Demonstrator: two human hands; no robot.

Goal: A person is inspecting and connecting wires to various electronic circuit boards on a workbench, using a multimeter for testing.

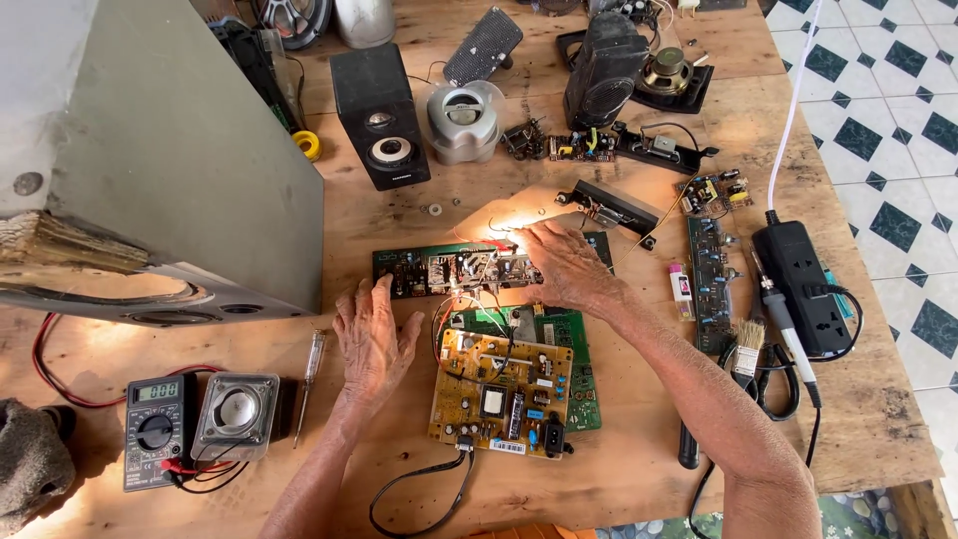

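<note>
A long green circuit board (pixel 411 268) with metal parts lies across the middle of the wooden table (pixel 639 449). My right hand (pixel 564 265) rests on its right end, fingers curled over the metal parts by a bright glare. My left hand (pixel 371 342) lies flat, fingers spread, its fingertips touching the board's front edge at the left. In front of that board sits a yellow circuit board (pixel 499 394) stacked on a green one (pixel 569 339), joined to it by thin wires. A black cable (pixel 419 489) runs from the yellow board's front edge.
A large grey speaker cabinet (pixel 170 160) fills the left. A multimeter (pixel 155 429) and a loose speaker driver (pixel 237 414) sit front left, a screwdriver (pixel 309 384) beside them. At right lie a power strip (pixel 803 284), soldering iron (pixel 788 334), brush (pixel 748 344), more boards and small speakers (pixel 379 115).
</note>
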